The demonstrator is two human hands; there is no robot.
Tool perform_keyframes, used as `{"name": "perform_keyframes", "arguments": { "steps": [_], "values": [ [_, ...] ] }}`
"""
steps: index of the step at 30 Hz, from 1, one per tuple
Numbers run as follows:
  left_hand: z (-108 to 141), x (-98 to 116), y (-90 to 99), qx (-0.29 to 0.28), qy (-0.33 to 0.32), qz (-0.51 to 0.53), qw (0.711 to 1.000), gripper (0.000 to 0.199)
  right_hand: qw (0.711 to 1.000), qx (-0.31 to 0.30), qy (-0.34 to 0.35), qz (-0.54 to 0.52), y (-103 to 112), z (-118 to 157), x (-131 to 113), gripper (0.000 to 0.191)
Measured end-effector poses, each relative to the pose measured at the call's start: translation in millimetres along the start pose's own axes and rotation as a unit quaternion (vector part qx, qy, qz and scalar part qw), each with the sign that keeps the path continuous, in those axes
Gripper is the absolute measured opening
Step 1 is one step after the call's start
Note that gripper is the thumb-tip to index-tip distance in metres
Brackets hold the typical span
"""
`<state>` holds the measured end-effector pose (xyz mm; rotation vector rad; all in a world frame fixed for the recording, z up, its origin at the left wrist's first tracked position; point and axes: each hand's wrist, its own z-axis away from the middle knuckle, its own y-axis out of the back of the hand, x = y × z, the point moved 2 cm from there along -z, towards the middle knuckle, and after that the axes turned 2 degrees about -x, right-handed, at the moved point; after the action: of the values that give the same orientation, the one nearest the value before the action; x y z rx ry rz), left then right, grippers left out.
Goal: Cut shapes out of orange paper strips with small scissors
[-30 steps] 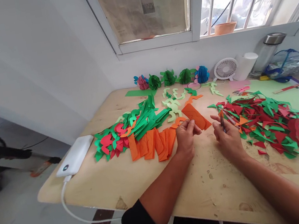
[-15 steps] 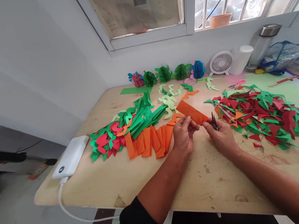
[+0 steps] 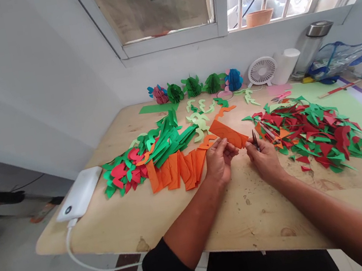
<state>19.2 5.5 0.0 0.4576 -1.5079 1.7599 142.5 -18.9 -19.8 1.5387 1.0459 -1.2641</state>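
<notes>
My left hand (image 3: pixel 221 160) pinches the lower edge of a folded orange paper piece (image 3: pixel 227 133) with drawn outlines on it. My right hand (image 3: pixel 265 158) is closed around a pair of scissors (image 3: pixel 255 140), with the dark blades pointing up. The right thumb and fingertips also touch the paper's right corner. Beside my left hand lie several orange paper strips (image 3: pixel 173 169) in an overlapping row. Green paper strips (image 3: pixel 173 139) are heaped behind them. The scissors' handles are hidden in my hand.
Red and green paper scraps (image 3: pixel 314 135) are piled on the right. Cut red and green shapes (image 3: pixel 128 173) lie left, near a white power bank (image 3: pixel 79 194) with a cable. Folded paper figures (image 3: pixel 192 86), a small fan (image 3: pixel 262 71) and a glass bottle (image 3: pixel 311 49) stand along the wall.
The view has shifted slightly, so the table's things appear a little further left. Both hands keep their hold on the orange paper and scissors, with hardly any movement.
</notes>
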Motion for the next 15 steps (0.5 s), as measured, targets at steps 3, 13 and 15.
{"name": "perform_keyframes", "arguments": {
  "steps": [3,13,15],
  "values": [
    [0.6,0.4,-0.5,0.008,0.006,-0.002,1.000,0.022,1.000,0.007,-0.005,-0.004,0.3,-0.5,0.9,0.026],
    [1.3,-0.1,-1.0,0.010,0.011,-0.001,1.000,0.022,1.000,0.007,-0.017,-0.004,-0.4,0.0,-3.7,0.025],
    [1.0,-0.3,-0.9,0.011,0.010,-0.004,1.000,0.022,1.000,0.006,-0.017,-0.004,-0.4,0.2,-3.8,0.026]
  ]
}}
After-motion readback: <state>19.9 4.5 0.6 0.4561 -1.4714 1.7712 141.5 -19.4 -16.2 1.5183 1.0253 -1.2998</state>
